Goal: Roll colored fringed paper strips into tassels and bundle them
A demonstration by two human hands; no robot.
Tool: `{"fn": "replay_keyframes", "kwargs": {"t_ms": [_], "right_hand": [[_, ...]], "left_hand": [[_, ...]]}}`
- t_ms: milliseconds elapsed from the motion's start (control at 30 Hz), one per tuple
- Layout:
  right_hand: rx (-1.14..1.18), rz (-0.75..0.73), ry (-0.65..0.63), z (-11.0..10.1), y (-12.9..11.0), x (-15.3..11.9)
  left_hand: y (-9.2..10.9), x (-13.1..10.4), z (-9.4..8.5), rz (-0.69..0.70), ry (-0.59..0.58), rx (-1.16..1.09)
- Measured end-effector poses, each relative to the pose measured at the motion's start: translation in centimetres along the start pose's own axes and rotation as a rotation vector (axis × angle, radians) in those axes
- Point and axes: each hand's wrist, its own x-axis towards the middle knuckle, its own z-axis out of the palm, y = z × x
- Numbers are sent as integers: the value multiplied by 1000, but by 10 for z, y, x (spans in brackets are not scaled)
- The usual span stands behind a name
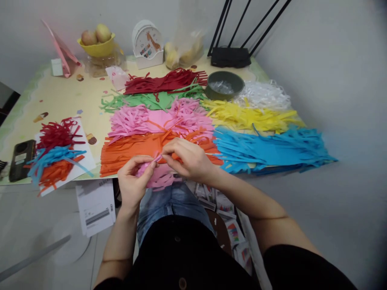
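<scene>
Pinched in my left hand is the rolled middle of a pink fringed paper tassel, whose cut strips hang over my lap below the table edge. My right hand is closed at the tip of that same roll, thumb and fingertips together. Right behind my hands lies a stack of orange fringed paper, then pink fringed paper. Blue fringed paper spreads to the right of my right hand. Fingers partly hide the rolled part.
At left, red, blue and orange tassels rest on a white sheet beside a black phone. Farther back are yellow fringe, white strips, a dark green bowl, red fringe and a black router.
</scene>
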Motion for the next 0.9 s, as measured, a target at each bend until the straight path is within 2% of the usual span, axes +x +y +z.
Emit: {"fn": "replay_keyframes", "kwargs": {"t_ms": [133,333,433,567,667,800,900], "right_hand": [[83,69,-50,-5,1,4],[451,402,-193,-7,0,7],[472,424,-181,-6,-2,8],[448,449,-137,-9,-4,9],[488,533,-100,-10,-4,10],[662,691,-83,-3,0,10],[762,735,-95,2,5,12]], "left_hand": [[3,2,-1,-7,-59,-1],[5,5,0,50,-22,51],[4,6,0,39,-42,56],[2,7,1,9,-5,3],[1,9,1,-46,-9,-107],[-2,15,-1,-232,-30,-313],[-6,15,-4,-298,-28,-316]]}}
